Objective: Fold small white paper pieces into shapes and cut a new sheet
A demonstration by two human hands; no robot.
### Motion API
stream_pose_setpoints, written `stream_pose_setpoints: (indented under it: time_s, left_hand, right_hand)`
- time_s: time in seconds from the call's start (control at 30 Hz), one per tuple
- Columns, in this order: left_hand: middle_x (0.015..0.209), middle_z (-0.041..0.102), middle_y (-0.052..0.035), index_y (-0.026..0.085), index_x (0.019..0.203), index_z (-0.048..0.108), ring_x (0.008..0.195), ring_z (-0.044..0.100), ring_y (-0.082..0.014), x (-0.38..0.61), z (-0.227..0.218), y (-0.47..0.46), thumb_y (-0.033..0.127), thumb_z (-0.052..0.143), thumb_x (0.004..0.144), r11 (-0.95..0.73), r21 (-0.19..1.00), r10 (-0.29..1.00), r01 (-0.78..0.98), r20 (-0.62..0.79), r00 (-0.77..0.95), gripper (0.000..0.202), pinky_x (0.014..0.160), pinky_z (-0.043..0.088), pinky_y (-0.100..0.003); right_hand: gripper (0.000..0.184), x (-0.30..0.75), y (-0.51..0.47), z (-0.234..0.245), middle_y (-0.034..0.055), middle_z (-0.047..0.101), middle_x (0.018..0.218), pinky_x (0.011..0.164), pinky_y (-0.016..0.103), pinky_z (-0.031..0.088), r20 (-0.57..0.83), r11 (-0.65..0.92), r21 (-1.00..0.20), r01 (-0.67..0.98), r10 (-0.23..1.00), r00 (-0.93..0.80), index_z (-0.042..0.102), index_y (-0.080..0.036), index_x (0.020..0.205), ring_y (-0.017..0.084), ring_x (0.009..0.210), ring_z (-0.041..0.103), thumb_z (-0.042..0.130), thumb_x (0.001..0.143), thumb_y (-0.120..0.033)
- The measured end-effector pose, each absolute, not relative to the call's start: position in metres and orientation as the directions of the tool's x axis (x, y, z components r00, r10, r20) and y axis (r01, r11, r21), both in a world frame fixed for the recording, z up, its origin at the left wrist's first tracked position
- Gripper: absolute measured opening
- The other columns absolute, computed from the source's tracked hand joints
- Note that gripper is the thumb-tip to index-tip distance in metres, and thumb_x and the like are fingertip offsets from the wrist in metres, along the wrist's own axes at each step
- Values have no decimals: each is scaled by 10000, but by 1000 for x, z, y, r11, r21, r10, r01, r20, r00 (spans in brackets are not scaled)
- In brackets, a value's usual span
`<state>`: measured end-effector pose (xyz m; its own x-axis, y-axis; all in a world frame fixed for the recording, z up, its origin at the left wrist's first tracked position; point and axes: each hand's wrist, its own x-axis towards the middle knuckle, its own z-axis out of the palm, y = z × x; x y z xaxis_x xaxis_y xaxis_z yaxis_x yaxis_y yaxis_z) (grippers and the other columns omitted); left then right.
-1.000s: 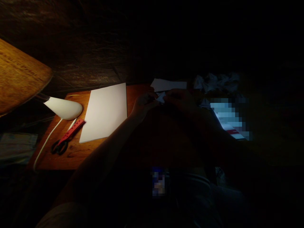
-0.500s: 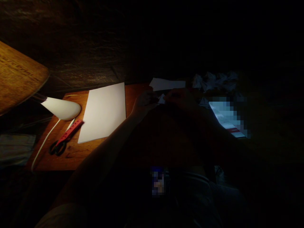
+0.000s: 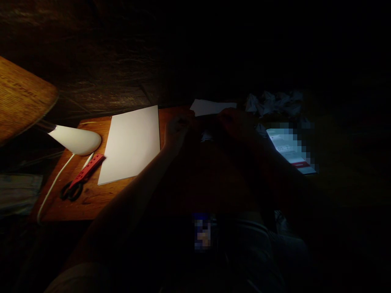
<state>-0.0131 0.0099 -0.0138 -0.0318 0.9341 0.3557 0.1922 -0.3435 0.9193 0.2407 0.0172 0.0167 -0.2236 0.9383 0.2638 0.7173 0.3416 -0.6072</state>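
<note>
The scene is very dark. My left hand (image 3: 176, 129) and my right hand (image 3: 233, 120) meet over the wooden table (image 3: 91, 195), fingers curled around a small white piece of paper (image 3: 207, 136) that shows only as a pale sliver between and below them. Both hands look closed on it, though shadow hides the finger detail. A white sheet (image 3: 210, 107) lies just behind the hands.
A stack of white paper (image 3: 131, 142) lies left of my hands. Red-sheathed scissors (image 3: 80, 177) and a white lamp (image 3: 75, 139) with its cord sit at the table's left end. Crumpled paper (image 3: 273, 102) is at the back right, a lit screen (image 3: 288, 149) beside it.
My hands have drawn closer over the small paper, covering more of it. The view has shifted slightly left and up.
</note>
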Motion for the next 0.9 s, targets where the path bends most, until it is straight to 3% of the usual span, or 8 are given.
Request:
stream_pose_setpoints:
  time_s: [0.1,0.2,0.33,0.43,0.57,0.73,0.8,0.9]
  left_hand:
    - [868,764,-11,211,869,728,820,710,-169,-14,-13,9,118,699,794,-360,879,929,312,367,41,123,711,534,-261]
    - [949,796,-21,210,965,769,899,735,-185,-12,-12,6,121,682,825,-392,832,920,394,346,186,188,835,581,-296]
    - [1165,821,-69,244,1087,822,1145,741,-278,-8,-8,0,115,754,802,-477,750,871,458,334,360,320,1097,565,-452]
    - [1199,829,-64,284,1096,848,1236,712,-330,-8,-4,-1,110,817,777,-504,697,856,510,325,401,365,1191,493,-541]
    - [1137,839,-57,282,1086,850,1115,724,-306,-7,-2,-3,165,888,767,-482,702,868,525,300,396,342,1108,523,-498]
    - [886,799,-25,233,1009,830,839,696,-200,-5,-3,-4,229,901,801,-419,785,893,456,264,365,220,828,532,-315]
    - [779,748,-5,218,943,806,731,653,-163,-5,-4,-2,255,813,889,-363,844,923,396,265,280,66,717,488,-271]
    - [673,655,25,217,825,743,652,582,-136,-8,-6,3,227,744,918,-298,900,954,318,281,101,93,643,438,-247]
  right_hand:
    - [273,243,15,22,121,859,1166,1020,446,567,235,276,-588,760,958,-166,866,-216,1056,307,1102,781,598,1013,-186]
    - [247,244,13,24,117,868,1131,966,429,577,221,246,-594,766,965,-138,878,-209,1036,299,1051,779,636,987,-213]
    - [186,248,11,24,93,873,1068,900,404,579,208,287,-596,750,957,-201,902,-213,1007,291,983,773,744,922,-264]
    - [147,253,11,24,74,873,1032,872,385,571,189,369,-598,711,928,-322,916,-234,955,272,936,765,808,878,-296]
    - [151,252,12,18,49,872,976,900,393,569,166,432,-623,652,888,-430,926,-247,957,250,887,767,811,867,-287]
    - [266,246,13,16,71,889,1129,1050,456,581,198,451,-621,641,881,-429,930,-248,1055,284,1037,795,749,877,-169]
    - [281,247,13,17,76,889,1161,1058,465,588,207,423,-611,669,901,-381,931,-247,1064,298,1076,802,719,901,-158]
    - [298,251,12,20,66,891,1158,1021,464,607,227,377,-581,721,926,-301,934,-259,1057,315,1088,812,700,906,-155]
